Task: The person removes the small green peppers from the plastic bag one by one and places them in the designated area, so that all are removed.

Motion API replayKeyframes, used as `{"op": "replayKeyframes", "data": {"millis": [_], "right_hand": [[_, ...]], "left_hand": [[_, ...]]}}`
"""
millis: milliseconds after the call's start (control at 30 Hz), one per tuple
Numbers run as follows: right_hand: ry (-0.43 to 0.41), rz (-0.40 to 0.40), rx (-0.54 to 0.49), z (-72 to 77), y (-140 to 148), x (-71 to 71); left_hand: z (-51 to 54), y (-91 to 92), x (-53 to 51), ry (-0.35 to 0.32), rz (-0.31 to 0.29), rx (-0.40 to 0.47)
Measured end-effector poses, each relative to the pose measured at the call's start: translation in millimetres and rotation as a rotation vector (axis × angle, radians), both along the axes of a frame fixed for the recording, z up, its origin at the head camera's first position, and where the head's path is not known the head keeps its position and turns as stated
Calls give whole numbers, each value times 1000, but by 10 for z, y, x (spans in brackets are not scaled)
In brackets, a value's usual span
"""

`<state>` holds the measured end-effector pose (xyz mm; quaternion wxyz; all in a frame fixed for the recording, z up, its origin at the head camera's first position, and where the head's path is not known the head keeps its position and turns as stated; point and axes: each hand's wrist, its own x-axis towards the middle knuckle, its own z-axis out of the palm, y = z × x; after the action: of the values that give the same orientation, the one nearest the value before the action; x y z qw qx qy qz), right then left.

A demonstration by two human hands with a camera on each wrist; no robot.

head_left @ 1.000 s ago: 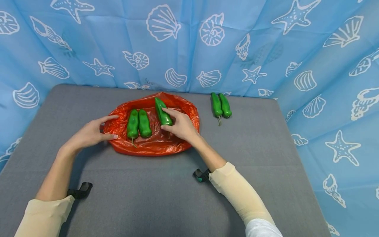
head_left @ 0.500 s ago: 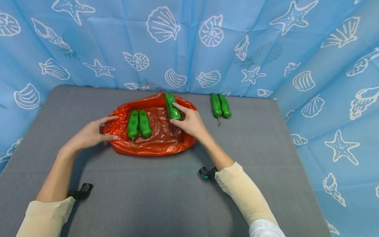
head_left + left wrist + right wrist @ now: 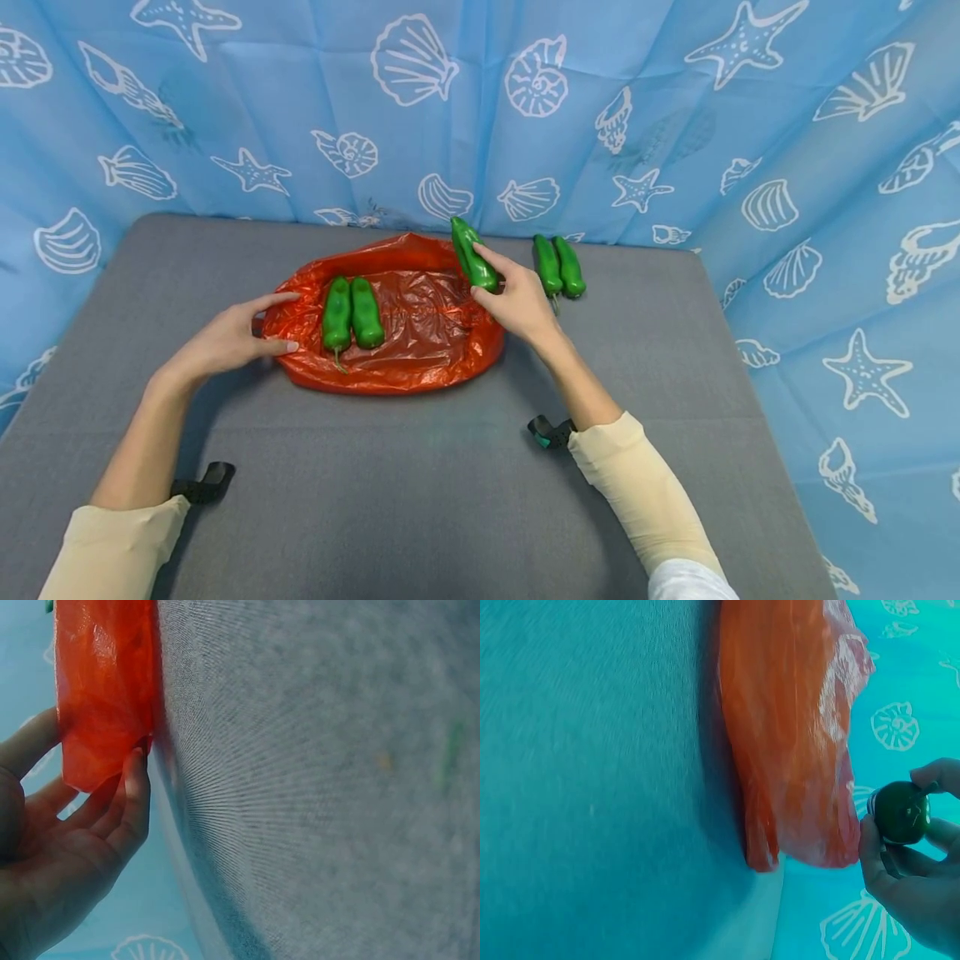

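The right hand (image 3: pixel 521 302) has carried its green pepper (image 3: pixel 470 258) rightward, to the red bag's (image 3: pixel 390 383) far right rim. Grey cloth covers the table (image 3: pixel 420 500); behind hangs a blue shell-print curtain (image 3: pixel 480 108). Glossy and tapered, the pepper is pinched between thumb and fingers. The left hand's (image 3: pixel 228 337) wide-parted thumb and fingers grip the bag's left end.

Head view high, facing forward-down over flat grey cloth-covered table (image 3: pixel 420 483); wrist views low, close, tilted sideways; all three share oval red plastic bag (image 3: pixel 405 382)
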<state>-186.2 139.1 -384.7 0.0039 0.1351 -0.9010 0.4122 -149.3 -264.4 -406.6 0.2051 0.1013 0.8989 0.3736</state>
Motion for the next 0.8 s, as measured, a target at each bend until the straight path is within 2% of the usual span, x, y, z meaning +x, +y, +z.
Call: {"op": "replayKeyframes", "data": {"millis": [133, 433, 800], "right_hand": [[5, -24, -34, 12, 90, -6], [6, -75, -21, -1, 266, -29], [-2, -181, 21, 24, 522, -3]], "left_hand": [[-3, 11, -2, -7, 5, -13], [-15, 19, -17, -9, 8, -11], [-26, 26, 6, 4, 3, -12]]}}
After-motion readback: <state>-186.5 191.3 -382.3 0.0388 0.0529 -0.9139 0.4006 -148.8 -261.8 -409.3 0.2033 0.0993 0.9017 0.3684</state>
